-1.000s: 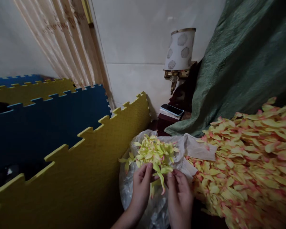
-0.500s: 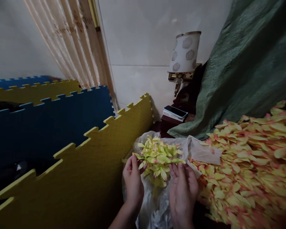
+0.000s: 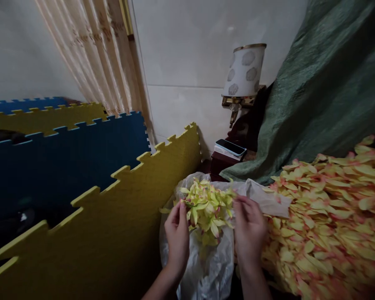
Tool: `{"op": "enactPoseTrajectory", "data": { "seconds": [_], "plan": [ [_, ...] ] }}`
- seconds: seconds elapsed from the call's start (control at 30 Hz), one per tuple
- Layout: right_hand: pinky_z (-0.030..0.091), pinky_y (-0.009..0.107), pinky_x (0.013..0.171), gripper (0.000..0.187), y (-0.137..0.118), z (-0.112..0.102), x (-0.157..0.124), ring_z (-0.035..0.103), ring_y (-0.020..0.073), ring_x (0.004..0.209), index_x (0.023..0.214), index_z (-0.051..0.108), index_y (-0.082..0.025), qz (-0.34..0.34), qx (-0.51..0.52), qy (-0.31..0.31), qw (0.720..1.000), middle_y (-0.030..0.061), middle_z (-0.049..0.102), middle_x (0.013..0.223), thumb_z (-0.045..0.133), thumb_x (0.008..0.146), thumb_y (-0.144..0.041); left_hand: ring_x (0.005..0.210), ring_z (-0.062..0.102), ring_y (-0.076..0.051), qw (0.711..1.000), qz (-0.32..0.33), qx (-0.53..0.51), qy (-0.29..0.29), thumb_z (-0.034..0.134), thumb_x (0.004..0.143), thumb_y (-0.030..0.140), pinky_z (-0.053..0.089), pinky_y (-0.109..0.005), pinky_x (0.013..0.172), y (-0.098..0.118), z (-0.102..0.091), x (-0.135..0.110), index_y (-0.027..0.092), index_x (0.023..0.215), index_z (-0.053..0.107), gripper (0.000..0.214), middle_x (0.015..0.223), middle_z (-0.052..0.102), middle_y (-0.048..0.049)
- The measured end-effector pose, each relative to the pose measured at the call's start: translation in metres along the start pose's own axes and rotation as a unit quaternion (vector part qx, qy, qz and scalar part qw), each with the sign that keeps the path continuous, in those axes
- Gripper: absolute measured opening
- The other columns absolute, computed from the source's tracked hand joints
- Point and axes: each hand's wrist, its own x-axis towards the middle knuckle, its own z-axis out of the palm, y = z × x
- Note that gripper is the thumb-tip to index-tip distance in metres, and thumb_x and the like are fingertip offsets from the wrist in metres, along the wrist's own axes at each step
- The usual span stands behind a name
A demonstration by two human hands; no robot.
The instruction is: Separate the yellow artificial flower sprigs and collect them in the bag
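Yellow-green artificial flowers (image 3: 208,208) with pink tips lie heaped on a clear plastic bag (image 3: 203,266) in front of me. At the heap's left edge my left hand (image 3: 178,233) is closed, thumb and forefinger pinching a thin green flower stem. My right hand (image 3: 251,227) is on the other side, fingers pinched round a yellow-green artificial petal that motion smears. To the right of that hand spreads a large pile of yellow artificial petals (image 3: 328,221) with pink edges.
A yellow foam mat (image 3: 121,221) stands on edge at left, with a blue mat (image 3: 68,166) behind it. A phone (image 3: 230,147) rests on a dark wooden stand (image 3: 221,164). Green sheeting (image 3: 303,104) hangs at right; a wall lamp (image 3: 245,71) is behind.
My right hand has moved up and to the right, and its fingers have lifted from the heap's lower right to its upper right edge. My left hand has shifted slightly right.
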Motion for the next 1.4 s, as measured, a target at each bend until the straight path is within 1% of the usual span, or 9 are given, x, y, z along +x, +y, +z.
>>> {"op": "enactPoseTrajectory", "data": {
  "seconds": [0.07, 0.1, 0.17, 0.23, 0.4, 0.53, 0.63, 1.0, 1.4],
  "plan": [
    [0.046, 0.051, 0.098, 0.019, 0.000, 0.006, 0.005, 0.064, 0.0296, 0.108, 0.096, 0.072, -0.019, -0.097, -0.111, -0.140, 0.979, 0.0122, 0.071, 0.112, 0.059, 0.084, -0.028, 0.100, 0.067, -0.026, 1.000, 0.000, -0.004, -0.009, 0.074, 0.073, 0.044, 0.053, -0.035, 0.084, -0.002, -0.001, 0.003, 0.018, 0.099, 0.074, 0.037, 0.107, 0.074, -0.0105],
    [0.043, 0.053, 0.100, 0.022, -0.001, 0.007, 0.005, 0.061, 0.0306, 0.113, 0.098, 0.073, -0.020, -0.137, -0.152, -0.172, 0.964, 0.0131, 0.069, 0.118, 0.056, 0.085, -0.026, 0.099, 0.068, -0.026, 1.000, 0.000, -0.003, -0.013, 0.074, 0.074, 0.043, 0.054, -0.035, 0.083, -0.003, -0.002, 0.004, 0.018, 0.101, 0.074, 0.037, 0.109, 0.074, -0.0110],
    [0.045, 0.051, 0.099, 0.025, -0.007, 0.007, -0.001, 0.060, 0.0296, 0.114, 0.103, 0.072, -0.019, -0.192, -0.190, -0.146, 0.952, 0.0141, 0.067, 0.121, 0.053, 0.088, -0.022, 0.097, 0.068, -0.025, 1.000, 0.006, 0.011, -0.023, 0.074, 0.073, 0.041, 0.055, -0.033, 0.079, -0.003, -0.004, 0.004, 0.018, 0.104, 0.073, 0.039, 0.110, 0.073, -0.0116],
    [0.052, 0.042, 0.091, 0.021, -0.015, 0.004, -0.012, 0.065, 0.0250, 0.103, 0.102, 0.070, -0.018, -0.206, -0.170, -0.108, 0.958, 0.0127, 0.070, 0.109, 0.055, 0.088, -0.020, 0.095, 0.069, -0.025, 0.998, 0.018, 0.036, -0.055, 0.076, 0.072, 0.039, 0.056, -0.030, 0.074, -0.001, -0.005, 0.001, 0.018, 0.104, 0.074, 0.039, 0.109, 0.074, -0.0117],
    [0.057, 0.027, 0.067, 0.006, -0.030, -0.006, -0.030, 0.067, 0.0180, 0.077, 0.082, 0.069, -0.021, -0.078, -0.052, -0.243, 0.965, 0.0049, 0.069, 0.084, 0.064, 0.083, -0.021, 0.069, 0.071, -0.023, 0.979, 0.021, 0.105, -0.175, 0.079, 0.067, 0.040, 0.055, -0.025, 0.050, 0.009, -0.006, -0.011, 0.016, 0.091, 0.079, 0.034, 0.086, 0.078, -0.0111],
    [0.057, 0.028, 0.069, 0.007, -0.028, -0.011, -0.025, 0.068, 0.0191, 0.076, 0.076, 0.071, -0.019, 0.047, -0.005, -0.262, 0.964, 0.0038, 0.069, 0.079, 0.072, 0.076, -0.026, 0.078, 0.074, -0.026, 0.967, 0.041, 0.133, -0.215, 0.080, 0.068, 0.037, 0.060, -0.031, 0.066, 0.012, -0.008, -0.015, 0.018, 0.085, 0.081, 0.025, 0.085, 0.079, -0.0119],
    [0.057, 0.027, 0.070, 0.010, -0.027, -0.014, -0.022, 0.068, 0.0184, 0.074, 0.074, 0.071, -0.019, 0.102, 0.025, -0.262, 0.959, 0.0029, 0.069, 0.076, 0.074, 0.073, -0.028, 0.075, 0.074, -0.026, 0.959, 0.047, 0.142, -0.241, 0.079, 0.070, 0.033, 0.060, -0.031, 0.065, 0.011, -0.010, -0.015, 0.019, 0.086, 0.081, 0.022, 0.083, 0.079, -0.0122],
    [0.056, 0.025, 0.059, 0.018, -0.027, -0.019, -0.022, 0.069, 0.0181, 0.066, 0.073, 0.072, -0.019, 0.176, 0.065, -0.257, 0.948, 0.0025, 0.072, 0.073, 0.082, 0.063, -0.030, 0.069, 0.075, -0.024, 0.951, 0.084, 0.158, -0.254, 0.078, 0.070, 0.026, 0.061, -0.030, 0.059, 0.014, -0.011, -0.017, 0.020, 0.086, 0.080, 0.017, 0.081, 0.079, -0.0115],
    [0.056, 0.026, 0.061, 0.022, -0.023, -0.021, -0.021, 0.069, 0.0191, 0.068, 0.072, 0.068, -0.018, 0.190, 0.054, -0.254, 0.947, 0.0032, 0.071, 0.071, 0.082, 0.063, -0.032, 0.067, 0.074, -0.025, 0.955, 0.065, 0.156, -0.243, 0.080, 0.067, 0.030, 0.061, -0.032, 0.058, 0.016, -0.009, -0.019, 0.021, 0.084, 0.081, 0.019, 0.078, 0.079, -0.0122]
  ]
}}
